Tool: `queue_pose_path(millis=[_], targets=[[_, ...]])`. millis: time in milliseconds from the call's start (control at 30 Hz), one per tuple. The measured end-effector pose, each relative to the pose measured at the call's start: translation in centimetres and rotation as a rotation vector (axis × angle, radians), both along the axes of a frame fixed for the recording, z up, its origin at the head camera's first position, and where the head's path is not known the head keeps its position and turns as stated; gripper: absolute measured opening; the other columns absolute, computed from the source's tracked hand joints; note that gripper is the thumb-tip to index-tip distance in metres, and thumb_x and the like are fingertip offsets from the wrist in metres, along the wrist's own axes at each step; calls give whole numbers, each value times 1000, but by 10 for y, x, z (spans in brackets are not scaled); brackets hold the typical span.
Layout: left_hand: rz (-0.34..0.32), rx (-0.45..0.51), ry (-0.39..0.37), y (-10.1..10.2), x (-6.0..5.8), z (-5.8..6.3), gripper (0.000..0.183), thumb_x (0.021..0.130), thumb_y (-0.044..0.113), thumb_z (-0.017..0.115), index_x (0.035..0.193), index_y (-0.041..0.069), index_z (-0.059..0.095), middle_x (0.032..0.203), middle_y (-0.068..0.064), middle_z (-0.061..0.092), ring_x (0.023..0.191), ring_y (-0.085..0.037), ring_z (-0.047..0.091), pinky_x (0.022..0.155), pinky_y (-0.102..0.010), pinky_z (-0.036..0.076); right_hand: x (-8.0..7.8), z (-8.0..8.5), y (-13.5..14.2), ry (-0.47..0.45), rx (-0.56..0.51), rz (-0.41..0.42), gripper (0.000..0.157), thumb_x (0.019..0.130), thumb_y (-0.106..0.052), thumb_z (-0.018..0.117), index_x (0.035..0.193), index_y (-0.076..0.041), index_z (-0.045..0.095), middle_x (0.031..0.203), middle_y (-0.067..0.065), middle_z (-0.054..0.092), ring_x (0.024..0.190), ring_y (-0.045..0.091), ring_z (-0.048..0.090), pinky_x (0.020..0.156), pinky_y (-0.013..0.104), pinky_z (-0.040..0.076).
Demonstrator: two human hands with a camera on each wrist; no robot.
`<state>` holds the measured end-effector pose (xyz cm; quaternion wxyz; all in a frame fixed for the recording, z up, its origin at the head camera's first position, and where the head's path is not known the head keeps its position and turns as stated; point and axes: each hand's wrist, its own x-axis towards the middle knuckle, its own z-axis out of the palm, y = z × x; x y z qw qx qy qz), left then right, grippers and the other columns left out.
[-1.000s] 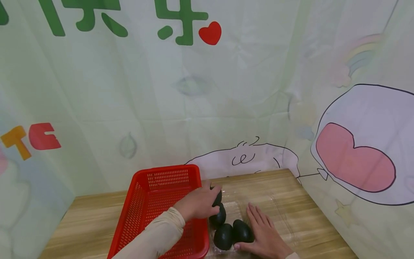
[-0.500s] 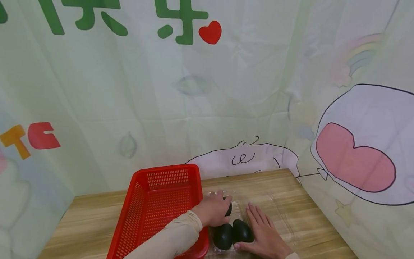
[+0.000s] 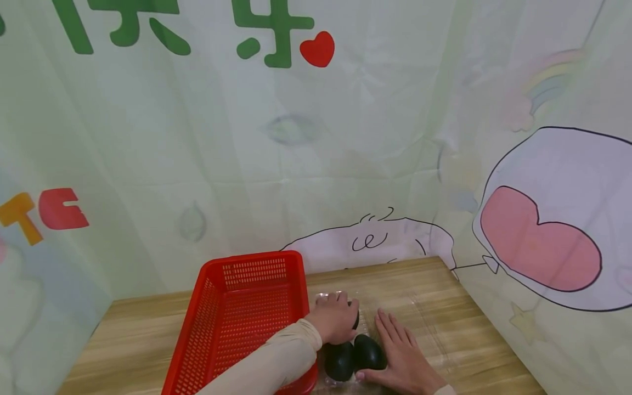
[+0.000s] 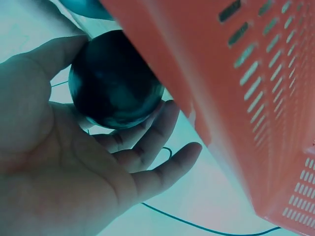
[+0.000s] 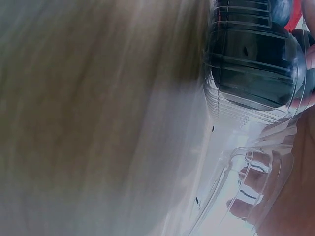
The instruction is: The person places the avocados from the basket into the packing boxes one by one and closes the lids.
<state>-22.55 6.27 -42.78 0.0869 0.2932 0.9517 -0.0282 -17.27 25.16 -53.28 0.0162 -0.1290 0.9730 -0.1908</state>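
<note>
My left hand (image 3: 333,320) is over the left compartment of a clear plastic clamshell box (image 5: 216,101), its thumb and fingers curled round a dark, smooth avocado (image 4: 115,78). That avocado shows only partly in the head view. Two more avocados, one on the left (image 3: 339,362) and one on the right (image 3: 369,353), sit side by side at the near end of the box. My right hand (image 3: 405,356) lies with straight fingers on the flat clear lid, its thumb near the right avocado. Whatever is beneath my left palm is hidden.
A red perforated plastic basket (image 3: 252,312) stands directly left of the box, its right wall close under my left forearm. Both rest on a wood-grain table (image 3: 419,274). Behind and at the sides hangs a printed cloth (image 3: 222,137).
My left hand has moved right from the basket's rim over the box, carrying the avocado, and now covers another avocado seen earlier. My right hand stays put.
</note>
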Motion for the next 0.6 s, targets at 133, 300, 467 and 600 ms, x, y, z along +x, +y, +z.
queue_pose_path(millis=[133,300,467,600], targets=[[9,-5,-10,4,0,-3,64,80,49,71,135,23,49,132,-7,53,114,-30,53,99,-54,44,0,0,0,3,5,2,121,66,-89,48,153,-10,20,161,7,14,146,35,18,109,65,21],[20,6,-17,6,-1,-5,64,80,49,71,135,24,49,134,-6,51,117,-30,52,101,-55,43,1,-1,0,11,1,5,122,65,-90,48,153,-10,20,161,7,14,146,34,18,110,65,20],[7,2,3,9,0,-6,61,83,51,67,134,23,49,135,-7,52,118,-31,52,100,-55,43,1,0,0,8,10,1,121,65,-90,48,153,-10,21,160,7,15,146,35,18,110,64,21],[-3,3,21,11,1,-6,58,85,54,63,131,20,51,133,-6,54,117,-30,52,99,-56,44,0,0,0,7,16,-1,121,65,-90,47,153,-11,22,160,7,16,146,34,18,110,64,21]])
